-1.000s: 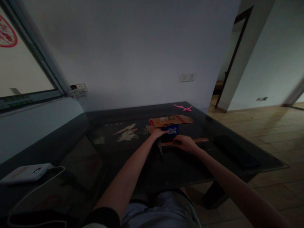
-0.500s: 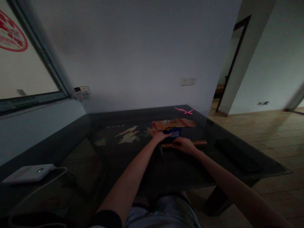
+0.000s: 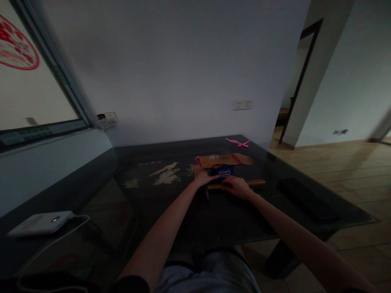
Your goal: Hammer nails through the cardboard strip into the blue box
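A blue box [image 3: 226, 171] with a white label stands on the dark table. On top of it lies a strip of brown cardboard [image 3: 241, 160] with red marks, and several thin nails [image 3: 222, 156] stick up from it in a row. My left hand [image 3: 201, 176] grips the box's left side, its thumb across the front. In front of the box lies a hammer [image 3: 257, 182] with a wooden handle, its dark metal head toward the left. My right hand [image 3: 236, 186] is closed around the middle of that handle, close to the box; its fingertips are partly hidden.
A pink ribbon-like strip [image 3: 240, 143] lies at the table's far right. Near the right edge rests a long black object [image 3: 307, 199]. A white device [image 3: 41, 224] with a white cable [image 3: 51, 240] sits at the left. The wall [image 3: 171, 81] rises behind the table [image 3: 238, 224].
The view has shifted slightly. Both hands keep nearly the same places, and the hammer handle's visible end sits slightly differently beside my right hand.
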### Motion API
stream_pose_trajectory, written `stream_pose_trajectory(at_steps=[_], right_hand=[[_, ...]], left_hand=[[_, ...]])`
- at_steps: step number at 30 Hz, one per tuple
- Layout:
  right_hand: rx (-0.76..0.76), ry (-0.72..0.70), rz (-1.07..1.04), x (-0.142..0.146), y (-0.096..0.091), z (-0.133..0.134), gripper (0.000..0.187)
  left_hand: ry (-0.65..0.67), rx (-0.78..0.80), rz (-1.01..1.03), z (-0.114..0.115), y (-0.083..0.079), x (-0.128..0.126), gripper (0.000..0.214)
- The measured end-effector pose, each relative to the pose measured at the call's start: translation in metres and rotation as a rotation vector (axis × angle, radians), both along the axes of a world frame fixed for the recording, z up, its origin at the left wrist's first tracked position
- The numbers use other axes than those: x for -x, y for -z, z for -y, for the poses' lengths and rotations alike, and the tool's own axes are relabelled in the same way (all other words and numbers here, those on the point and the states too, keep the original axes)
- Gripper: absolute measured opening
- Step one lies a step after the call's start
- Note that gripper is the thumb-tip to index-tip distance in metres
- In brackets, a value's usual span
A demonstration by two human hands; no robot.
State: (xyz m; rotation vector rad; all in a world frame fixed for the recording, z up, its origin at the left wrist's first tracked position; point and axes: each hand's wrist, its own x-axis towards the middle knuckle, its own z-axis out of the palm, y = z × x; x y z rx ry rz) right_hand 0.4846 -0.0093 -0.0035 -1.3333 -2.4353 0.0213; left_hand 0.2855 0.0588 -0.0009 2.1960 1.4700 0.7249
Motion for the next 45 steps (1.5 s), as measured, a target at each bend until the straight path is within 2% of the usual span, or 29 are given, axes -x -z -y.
stream_pose_trajectory(at_steps=[5, 11, 16, 35, 45], right_hand=[[-0.005, -0.023, 0.004, 0.003, -0.002, -0.004, 0.028], [-0.020, -0.024, 0.021, 0.005, -0.002, -0.007, 0.027], [-0.025, -0.003, 0.032, 0.005, -0.002, -0.007, 0.029], [-0.066, 0.003, -0.012, 0.005, 0.003, -0.007, 0.025], [-0.092, -0.060, -0.031, 0.005, 0.006, -0.009, 0.021]], left_hand=[[0.008, -0.046, 0.103, 0.012, 0.014, 0.031, 0.047], [0.088, -0.135, 0.046, 0.036, 0.026, 0.054, 0.045], [0.114, -0.148, -0.002, 0.040, 0.027, 0.055, 0.043], [0.047, -0.176, -0.021, 0.043, 0.028, 0.051, 0.045], [0.016, -0.176, -0.044, 0.045, 0.027, 0.049, 0.042]])
